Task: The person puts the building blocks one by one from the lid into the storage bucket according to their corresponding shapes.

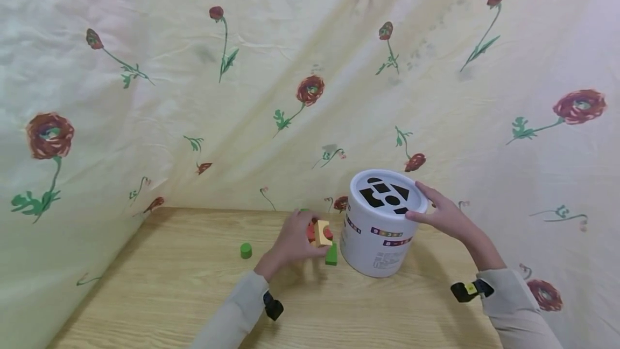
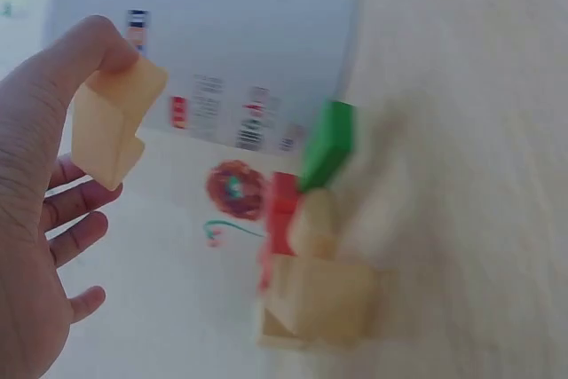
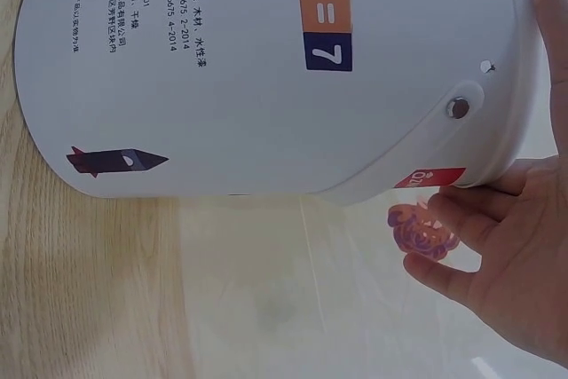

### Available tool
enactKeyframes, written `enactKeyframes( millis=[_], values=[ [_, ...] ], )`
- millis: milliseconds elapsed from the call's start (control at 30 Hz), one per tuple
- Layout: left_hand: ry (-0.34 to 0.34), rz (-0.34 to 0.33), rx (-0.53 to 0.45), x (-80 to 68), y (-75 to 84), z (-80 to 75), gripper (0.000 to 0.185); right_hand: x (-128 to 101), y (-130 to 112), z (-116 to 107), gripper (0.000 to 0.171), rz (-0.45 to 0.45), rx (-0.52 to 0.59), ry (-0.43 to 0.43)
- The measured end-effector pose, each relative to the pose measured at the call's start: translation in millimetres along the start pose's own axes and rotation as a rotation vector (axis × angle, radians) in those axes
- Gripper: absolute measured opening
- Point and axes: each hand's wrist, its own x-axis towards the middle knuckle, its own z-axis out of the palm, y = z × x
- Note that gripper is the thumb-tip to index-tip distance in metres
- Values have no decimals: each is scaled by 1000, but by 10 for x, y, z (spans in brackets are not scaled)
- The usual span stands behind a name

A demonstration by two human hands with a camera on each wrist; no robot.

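The left hand point(image 1: 294, 238) is pinching a notched block point(image 1: 319, 237), best turned to match its hole point(image 1: 371, 197), while the spread right hand point(image 1: 445, 217) is seemingly steadying the tub point(image 1: 368, 255) by its lid point(image 1: 360, 182)

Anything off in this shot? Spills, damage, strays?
No visible damage or spill. Only mild oddity: the green cylinder sits alone on the table, left of the left hand, while the other loose blocks cluster near the white bucket.
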Motion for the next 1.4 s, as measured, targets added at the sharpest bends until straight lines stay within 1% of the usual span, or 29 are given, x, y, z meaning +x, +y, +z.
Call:
enactKeyframes(
  millis=[67,200,300,467,633,700,867,1033,1233,1400],
  values=[
    [44,-4,-28,52,51,-47,70,1,7,3,107,0,0,3],
    [131,5,-46,170,167,-114,73,-8,18,3,107,0,5,6],
    [183,14,-47,271,277,-133,71,-21,39,-1,106,-3,3,10],
    [240,23,-36,441,498,-142,68,-32,77,-8,105,-10,1,17],
    [289,61,-13,584,700,-158,64,-26,55,-3,104,-19,10,19],
    [305,64,-12,629,766,-158,63,-23,36,4,104,-24,17,19],
    [315,52,6,745,868,-123,64,-12,15,27,104,-26,29,23],
    [309,61,52,846,928,-73,64,-1,10,45,104,-27,28,26],
    [287,64,89,916,995,-31,64,10,2,48,104,-30,35,23],
    [262,31,137,959,1002,20,63,6,7,42,104,-29,37,26]
  ],
)
